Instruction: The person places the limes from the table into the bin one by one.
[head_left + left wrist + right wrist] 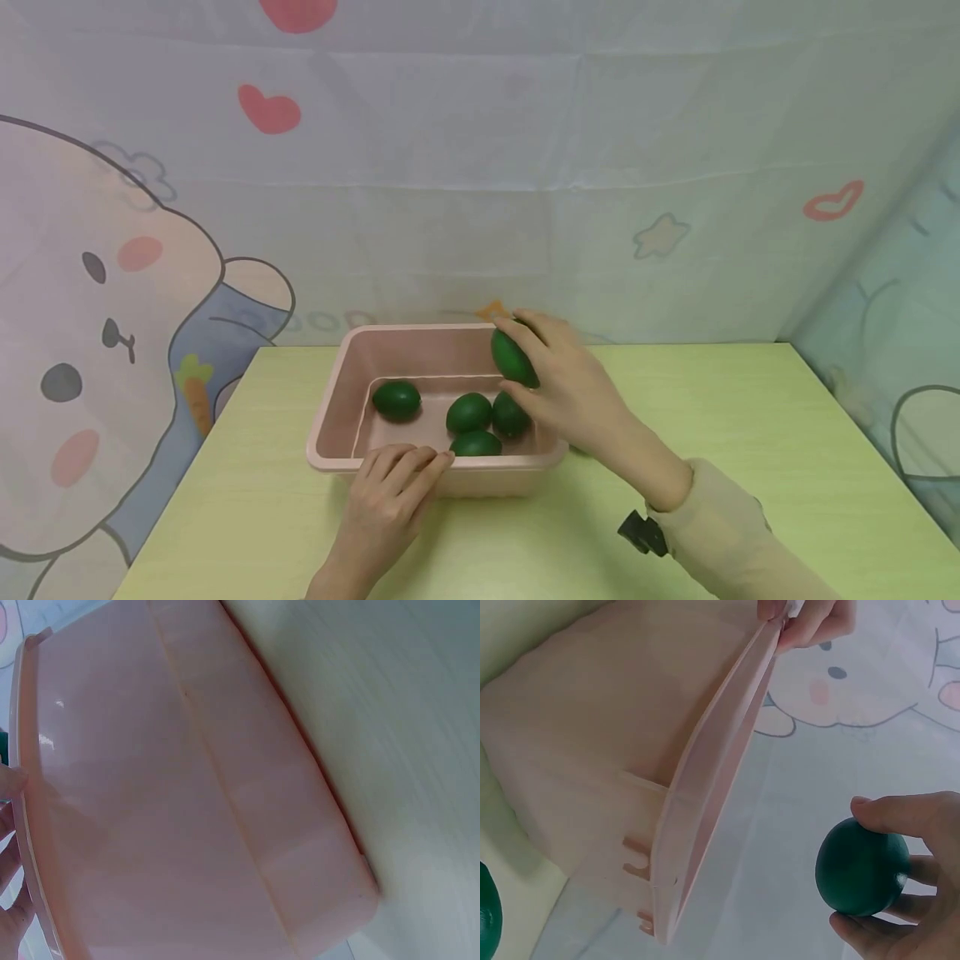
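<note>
My right hand point(566, 379) holds a dark green, glossy lime point(512, 358) between thumb and fingers, raised over the right side of a pink plastic bin point(435, 482). In the right wrist view, that lime point(862, 867) shows round between the fingertips, apart from the bin's rim. With its fingers over the front rim, my left hand point(390, 496) grips the bin; the right wrist view shows its thumb on the outer side. Inside the bin lie several more limes point(397, 401), most of them grouped toward the right front.
Another lime point(487, 911) sits outside the bin, on its right, mostly hidden by my wrist in the head view. The pale yellow-green table point(720, 417) ends at a cloth backdrop point(465, 208) with cartoon prints. A black clip point(643, 533) hangs by my right sleeve.
</note>
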Demonstrator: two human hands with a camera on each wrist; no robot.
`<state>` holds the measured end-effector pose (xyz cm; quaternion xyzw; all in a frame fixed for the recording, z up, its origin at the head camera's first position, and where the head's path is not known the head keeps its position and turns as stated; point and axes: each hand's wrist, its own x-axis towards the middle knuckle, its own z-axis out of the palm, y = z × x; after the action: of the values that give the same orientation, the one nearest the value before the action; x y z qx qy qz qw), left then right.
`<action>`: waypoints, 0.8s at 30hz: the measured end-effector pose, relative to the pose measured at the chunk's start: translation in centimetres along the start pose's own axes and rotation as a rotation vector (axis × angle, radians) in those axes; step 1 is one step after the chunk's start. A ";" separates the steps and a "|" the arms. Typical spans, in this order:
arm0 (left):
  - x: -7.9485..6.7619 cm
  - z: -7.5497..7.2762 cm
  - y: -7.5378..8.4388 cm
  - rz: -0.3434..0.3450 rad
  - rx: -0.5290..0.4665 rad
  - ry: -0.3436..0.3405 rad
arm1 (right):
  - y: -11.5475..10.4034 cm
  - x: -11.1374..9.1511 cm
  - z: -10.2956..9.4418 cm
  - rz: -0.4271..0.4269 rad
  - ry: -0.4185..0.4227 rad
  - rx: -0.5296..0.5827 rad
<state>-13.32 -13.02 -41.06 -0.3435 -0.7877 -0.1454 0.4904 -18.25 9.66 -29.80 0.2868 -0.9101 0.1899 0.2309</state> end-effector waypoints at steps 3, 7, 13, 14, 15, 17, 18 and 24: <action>0.0 0.0 0.0 0.003 0.003 0.004 | -0.3 0.5 0.1 -0.047 0.000 -0.013; 0.2 -0.1 0.0 0.006 0.004 0.008 | -0.5 1.1 0.4 -0.102 -0.005 -0.020; 0.0 -0.1 0.0 0.002 0.005 0.000 | -0.7 2.0 1.0 -0.173 -0.026 -0.052; 0.0 0.0 0.0 0.002 0.006 0.000 | -0.8 2.2 1.2 -0.184 -0.033 -0.059; 0.0 0.0 0.0 0.004 0.006 0.000 | -0.8 2.3 1.3 -0.195 -0.043 -0.069; -0.1 0.1 -0.1 0.006 0.009 0.002 | -0.9 2.6 1.5 -0.207 -0.068 -0.094; -0.1 0.1 -0.1 0.008 0.010 0.004 | -0.9 2.7 1.7 -0.211 -0.080 -0.105; -0.2 0.2 -0.1 0.013 0.023 0.001 | -1.2 3.7 2.2 -0.269 -0.150 -0.160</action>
<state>-13.43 -13.10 -41.32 -0.3428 -0.7868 -0.1332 0.4956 -20.87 6.07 -29.34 0.3999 -0.8905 0.0624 0.2078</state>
